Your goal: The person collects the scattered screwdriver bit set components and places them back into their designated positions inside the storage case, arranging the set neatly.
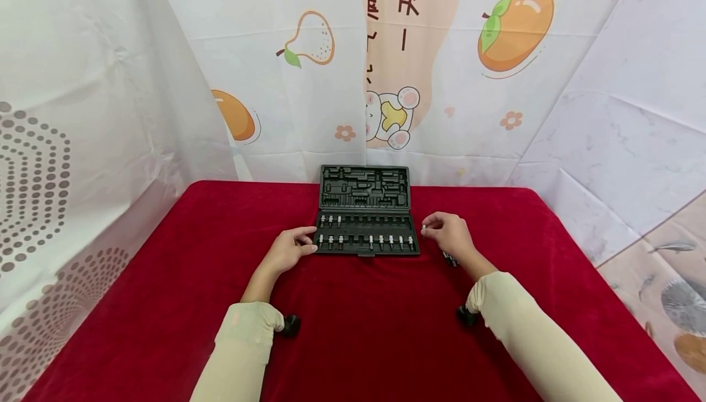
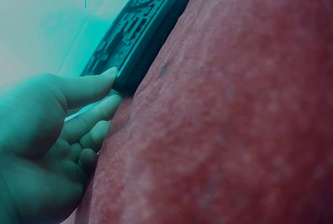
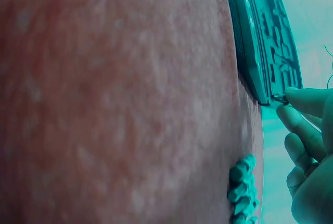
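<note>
Here the right hand (image 1: pixel 452 235) is pinching a metal bit (image 1: pixel 423 228) just off the case's (image 1: pixel 366 229) right edge, long axis unclear; the left hand (image 1: pixel 287 250) is gripping the opposite edge.

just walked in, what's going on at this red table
A person has an open black case of small metal pieces on a red cloth. The left hand touches the case's left edge, while the right hand pinches a small piece just off its right side. Metal pieces fill part of both rows, with empty slots remaining. More pieces lie on the cloth near the right wrist.
</note>
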